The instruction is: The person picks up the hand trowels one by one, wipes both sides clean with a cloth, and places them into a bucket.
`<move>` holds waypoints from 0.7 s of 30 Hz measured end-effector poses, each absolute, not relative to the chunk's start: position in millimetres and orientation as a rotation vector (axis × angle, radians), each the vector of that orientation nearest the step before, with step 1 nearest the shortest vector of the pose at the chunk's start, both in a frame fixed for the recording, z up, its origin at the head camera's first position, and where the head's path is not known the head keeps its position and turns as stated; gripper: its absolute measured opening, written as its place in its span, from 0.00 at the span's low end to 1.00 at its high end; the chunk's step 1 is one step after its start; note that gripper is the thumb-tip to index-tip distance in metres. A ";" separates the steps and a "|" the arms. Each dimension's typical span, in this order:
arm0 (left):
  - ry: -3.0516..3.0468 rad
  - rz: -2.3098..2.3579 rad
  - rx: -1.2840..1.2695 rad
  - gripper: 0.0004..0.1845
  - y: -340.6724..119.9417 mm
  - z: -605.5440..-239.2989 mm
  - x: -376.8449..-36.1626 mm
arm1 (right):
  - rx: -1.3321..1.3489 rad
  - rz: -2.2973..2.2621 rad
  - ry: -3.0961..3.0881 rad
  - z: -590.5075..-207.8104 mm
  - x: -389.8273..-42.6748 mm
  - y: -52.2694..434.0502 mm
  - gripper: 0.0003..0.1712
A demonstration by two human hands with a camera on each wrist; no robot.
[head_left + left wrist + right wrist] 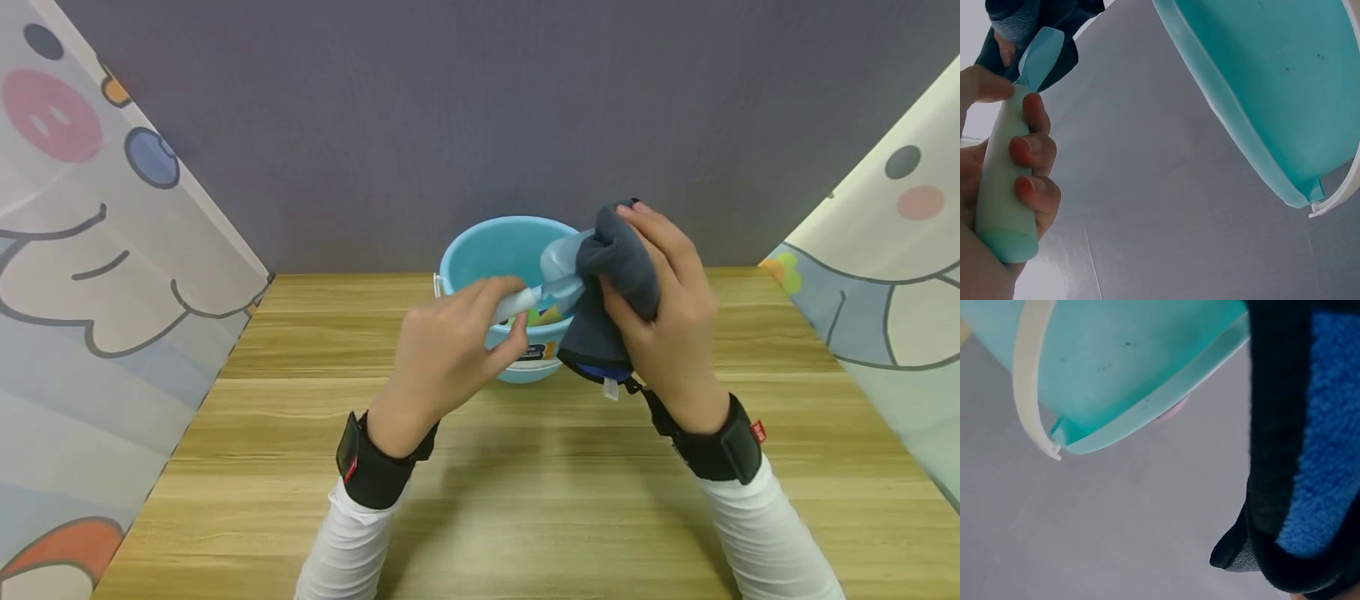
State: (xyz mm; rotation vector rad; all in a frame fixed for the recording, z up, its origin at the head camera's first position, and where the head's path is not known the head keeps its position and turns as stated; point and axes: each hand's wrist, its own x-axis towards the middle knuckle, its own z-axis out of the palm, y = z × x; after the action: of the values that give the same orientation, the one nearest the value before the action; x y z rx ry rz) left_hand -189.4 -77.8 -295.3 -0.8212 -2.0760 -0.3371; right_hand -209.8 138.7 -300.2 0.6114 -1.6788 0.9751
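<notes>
Near the middle of the head view, the left hand [442,354] grips the pale handle of a light-blue spoon [551,279], fingers curled round it; the left wrist view shows three fingertips [1034,145] wrapped over the handle and the thumb pressing near the bowl end. The right hand [663,308], just right of center, clutches a dark grey cloth [615,287] bunched against the spoon's bowl, fingers curled over the fabric. The cloth has a blue fleecy inner face and a black edge, plain in the right wrist view [1329,456], and a small white tag hangs from its lower corner; no writing on it can be read.

Behind both hands, center frame, stands a turquoise bucket [487,250] with a white handle [1025,381]. A label with dark and yellow patches sits on its front, partly hidden by the hands, and its print is too small to read.

Both wrists wear black straps with small red tabs over white sleeves.

The surface [525,500] is light wood-grain board. A flat grey wall closes the back, and cartoon-printed curtains [97,275] hang along the left and right edges of the frame.
</notes>
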 end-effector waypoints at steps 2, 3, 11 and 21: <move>-2.087 -0.371 -0.832 0.13 -79.0 -294.7 -189.1 | 0.593 0.965 -1.687 -300.4 -210.0 139.3 0.21; -2.090 -0.386 -0.837 0.13 -79.5 -294.3 -188.9 | 0.587 0.960 -1.687 -300.6 -210.1 139.6 0.21; -2.102 -0.482 -0.842 0.13 -82.4 -292.2 -188.1 | 0.571 0.941 -1.678 -299.6 -209.6 141.1 0.23; -2.279 -0.542 -0.823 0.16 -81.1 -295.9 -190.3 | 0.508 0.883 -1.732 -299.0 -210.2 144.6 0.21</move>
State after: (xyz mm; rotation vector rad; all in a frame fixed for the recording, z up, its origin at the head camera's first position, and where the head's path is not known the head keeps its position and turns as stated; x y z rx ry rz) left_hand -190.3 -81.1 -295.9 -0.8233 -2.2795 -0.5423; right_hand -210.2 144.6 -299.0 0.5078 -1.7316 0.8827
